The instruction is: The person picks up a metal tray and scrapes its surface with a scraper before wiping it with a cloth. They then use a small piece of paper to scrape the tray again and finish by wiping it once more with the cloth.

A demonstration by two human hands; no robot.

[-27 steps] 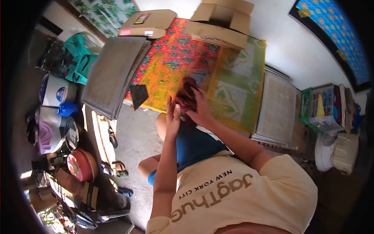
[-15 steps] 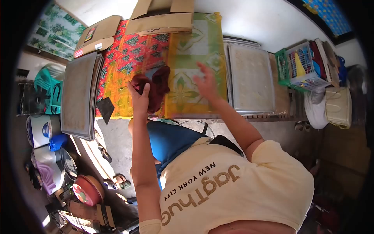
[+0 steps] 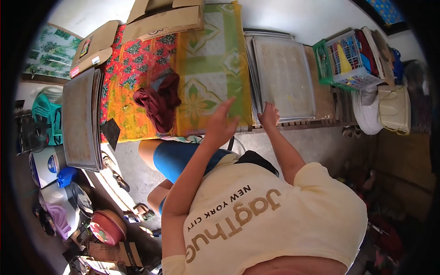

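Observation:
My left hand (image 3: 222,124) is over the green-and-yellow patterned table cover (image 3: 197,98), fingers stretched out and slightly blurred, with nothing in it. At the near left corner of a stack of flat, pale, framed panels (image 3: 286,78) is my right hand (image 3: 269,115). Its fingers are curled over the top panel's edge, with the thumb on the left side. To the left of my left hand, a crumpled dark red cloth (image 3: 158,103) lies on the table cover, with a greyish-blue piece showing at its upper edge.
Another stack of panels (image 3: 82,117) stands at the table's left end. Cardboard boxes (image 3: 162,23) sit along the back. A plastic basket (image 3: 353,59) with folded things is at the right. A red basin (image 3: 107,227) and sandals (image 3: 143,211) are on the floor.
My left hand has let go of the dark red cloth and moved right. My right hand has moved right and down to the panel stack's corner. The view has shifted slightly.

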